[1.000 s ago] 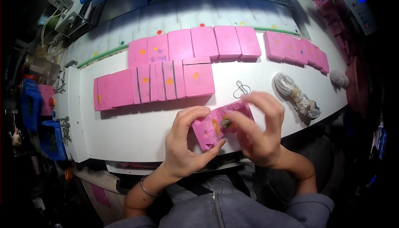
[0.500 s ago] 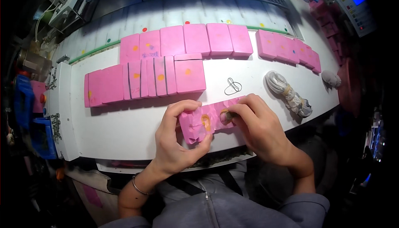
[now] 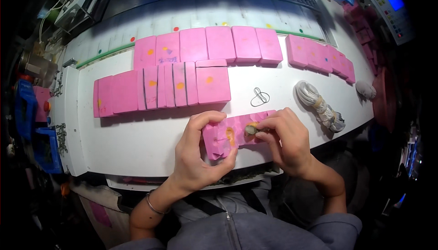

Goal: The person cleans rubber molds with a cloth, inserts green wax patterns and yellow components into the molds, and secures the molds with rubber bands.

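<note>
A pink rubber mould (image 3: 220, 141) lies opened out in front of me, its inner faces uneven and marked with orange-yellow rings around hollows. My left hand (image 3: 191, 152) grips its left half, thumb on the near edge and fingers on the far edge. Over the right half, the thumb and fingers of my right hand (image 3: 292, 145) pinch a small grey-green piece (image 3: 251, 130) at the hollow there. Its far end is hidden by my fingers, and I cannot make out its kind. Just beyond the mould lie thin looped rubber bands (image 3: 260, 97) on the white table (image 3: 150, 145).
Pink mould blocks stand in rows: a left row (image 3: 125, 92), some with black bands, a back row (image 3: 194, 44), and a right row (image 3: 315, 54). A tied bundle of whitish cord (image 3: 315, 101) lies at right. Behind runs a pale slatted conveyor (image 3: 182, 15); a control panel (image 3: 383, 3) stands at far right.
The small grey-green piece shows more now, tilted up from the right hollow between my right fingers. My left hand keeps its hold on the mould. The whole view has shifted slightly.
</note>
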`<state>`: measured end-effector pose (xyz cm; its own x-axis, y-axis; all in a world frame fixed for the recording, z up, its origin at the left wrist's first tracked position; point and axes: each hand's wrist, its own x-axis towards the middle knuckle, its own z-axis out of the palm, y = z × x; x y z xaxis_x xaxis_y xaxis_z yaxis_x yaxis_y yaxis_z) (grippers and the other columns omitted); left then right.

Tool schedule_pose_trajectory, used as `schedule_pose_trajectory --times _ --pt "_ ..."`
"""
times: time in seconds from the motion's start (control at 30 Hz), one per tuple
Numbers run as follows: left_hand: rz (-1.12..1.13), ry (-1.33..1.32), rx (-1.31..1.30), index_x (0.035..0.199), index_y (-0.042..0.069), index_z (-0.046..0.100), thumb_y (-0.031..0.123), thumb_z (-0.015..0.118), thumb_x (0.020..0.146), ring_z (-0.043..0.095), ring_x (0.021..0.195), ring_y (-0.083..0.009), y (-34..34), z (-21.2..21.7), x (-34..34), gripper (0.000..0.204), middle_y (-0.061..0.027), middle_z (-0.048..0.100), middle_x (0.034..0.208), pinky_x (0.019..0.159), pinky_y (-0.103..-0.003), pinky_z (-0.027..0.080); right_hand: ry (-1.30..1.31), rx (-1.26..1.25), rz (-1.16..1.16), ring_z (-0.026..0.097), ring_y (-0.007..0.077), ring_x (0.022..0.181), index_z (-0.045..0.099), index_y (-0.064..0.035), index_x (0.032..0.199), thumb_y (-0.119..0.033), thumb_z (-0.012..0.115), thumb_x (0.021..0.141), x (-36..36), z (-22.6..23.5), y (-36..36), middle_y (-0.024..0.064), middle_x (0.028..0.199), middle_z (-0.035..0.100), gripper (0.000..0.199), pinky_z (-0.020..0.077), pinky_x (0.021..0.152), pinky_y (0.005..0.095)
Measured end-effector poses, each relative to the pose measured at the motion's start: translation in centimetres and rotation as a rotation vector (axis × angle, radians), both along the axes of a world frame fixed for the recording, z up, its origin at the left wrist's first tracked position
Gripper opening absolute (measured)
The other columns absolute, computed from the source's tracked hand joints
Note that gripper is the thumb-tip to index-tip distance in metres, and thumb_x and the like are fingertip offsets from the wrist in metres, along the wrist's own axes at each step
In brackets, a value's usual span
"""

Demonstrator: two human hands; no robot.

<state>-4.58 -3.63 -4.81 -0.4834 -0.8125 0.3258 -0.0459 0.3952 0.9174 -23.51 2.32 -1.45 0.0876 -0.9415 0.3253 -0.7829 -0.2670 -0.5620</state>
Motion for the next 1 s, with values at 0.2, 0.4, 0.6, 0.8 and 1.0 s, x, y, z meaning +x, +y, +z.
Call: schedule_pose_trajectory --times 0.2,0.4,0.6,0.8,1.0 --pt "-0.014 -0.07 -0.023 0.117 -0.001 0.047 0.003 0.073 0.064 0.057 0.09 -0.0229 -0.1 0.6 0.2 0.059 -0.0141 0.053 0.106 0.077 -0.029 0.047 -0.321 0.028 -0.058 0.049 0.0233 0.06 0.06 -0.0016 0.087 0.003 0.068 0.069 1.0 0.8 0.1 0.0083 0.069 0.056 0.02 0.0421 0.052 0.0293" --pt "-0.037 -0.198 -0.195 0.121 0.0 0.053 0.011 0.08 0.064 0.053 0.107 -0.0331 -0.2 4.2 0.5 0.063 -0.0157 0.051 0.116 0.089 -0.039 0.046 -0.25 -0.138 0.149 0.055 0.0201 0.06 0.062 0.0009 0.096 0.006 0.067 0.062 2.5 3.7 -0.8 0.0091 0.077 0.061 0.035 0.044 0.05 0.026" --pt "-0.083 -0.082 -0.22 0.107 -0.003 0.059 0.006 0.078 0.067 0.059 0.088 -0.0242 0.4 7.8 2.0 0.045 -0.0162 0.057 0.098 0.076 -0.033 0.05 -0.152 -0.404 0.194 0.055 0.0192 0.052 0.061 0.0113 0.093 0.004 0.061 0.061 2.7 4.6 -0.4 0.0138 0.07 0.061 0.033 0.0432 0.044 0.0254" --pt "-0.037 -0.002 -0.129 0.099 -0.003 0.06 0.001 0.075 0.069 0.061 0.083 -0.0222 1.2 7.5 1.9 0.034 -0.0157 0.057 0.095 0.073 -0.031 0.052 -0.205 -0.312 0.207 0.056 0.0184 0.051 0.061 0.0113 0.092 0.005 0.062 0.063 3.1 5.0 0.3 0.0138 0.068 0.061 0.03 0.0426 0.043 0.0238" --pt "-0.018 -0.033 -0.176 0.098 -0.002 0.06 0.001 0.074 0.071 0.061 0.083 -0.0219 1.6 7.8 1.6 0.031 -0.0159 0.056 0.096 0.072 -0.03 0.052 -0.282 -0.174 -0.029 0.06 0.0234 0.062 0.064 -0.0076 0.088 0.004 0.072 0.065 3.5 5.8 1.5 0.0068 0.074 0.065 0.027 0.0474 0.053 0.0293"
